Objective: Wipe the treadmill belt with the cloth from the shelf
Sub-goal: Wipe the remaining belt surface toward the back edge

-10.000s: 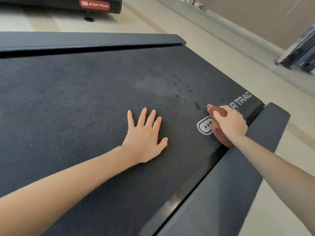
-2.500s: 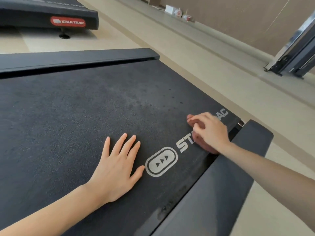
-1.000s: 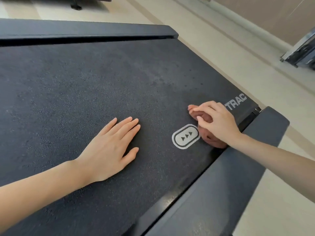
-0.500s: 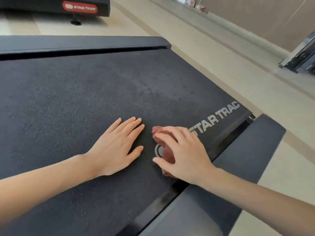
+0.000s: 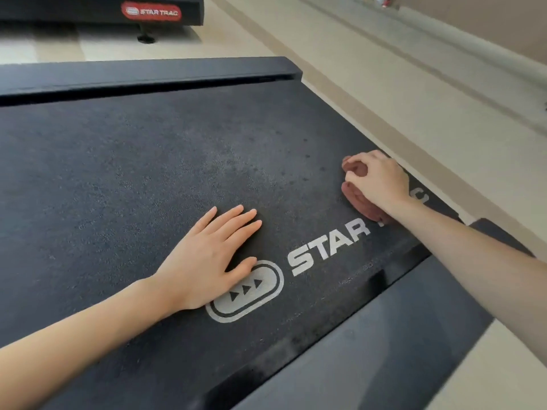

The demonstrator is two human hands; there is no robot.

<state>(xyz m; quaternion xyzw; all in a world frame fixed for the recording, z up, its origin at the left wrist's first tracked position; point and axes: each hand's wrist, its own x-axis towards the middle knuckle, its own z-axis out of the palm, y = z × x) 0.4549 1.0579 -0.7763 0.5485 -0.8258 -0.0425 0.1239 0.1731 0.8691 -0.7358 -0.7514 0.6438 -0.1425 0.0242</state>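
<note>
1. Cloth (image 5: 359,201): reddish-brown, bunched up, lying on belt (image 5: 118,187) near its right edge. It sits over the white lettering (image 5: 325,247) just past "STAR".
2. R hand (image 5: 381,179): on top of cloth, fingers curled over it, gripping it & holding it down on belt. Cloth pokes out ahead of the fingertips & below the wrist.
3. Belt: dark, grainy. A paler dusty patch w/ a few dark specks lies mid-belt, ahead of & betw. the two hands.
4. L hand (image 5: 207,255): flat on belt, palm down, fingers straight & close together, holding nothing. Thumb tip is at the edge of the arrow badge (image 5: 251,291). Well apart from cloth.
5. Lettering: "STAR" reads clearly. The next letters are hidden by cloth & R forearm, & a "C" shows beyond the wrist.
6. Rails: near rail (image 5: 384,350) at lower right, w/ R forearm crossing above it. Far rail (image 5: 148,75) runs along belt's far side.
7. Beyond: 2nd treadmill (image 5: 88,7) at top left w/ red STAR TRAC label (image 5: 151,11). Beige floor (image 5: 384,99) around both. Ledge (image 5: 444,45) along wall at upper right, w/ small items on it too blurred to tell.
</note>
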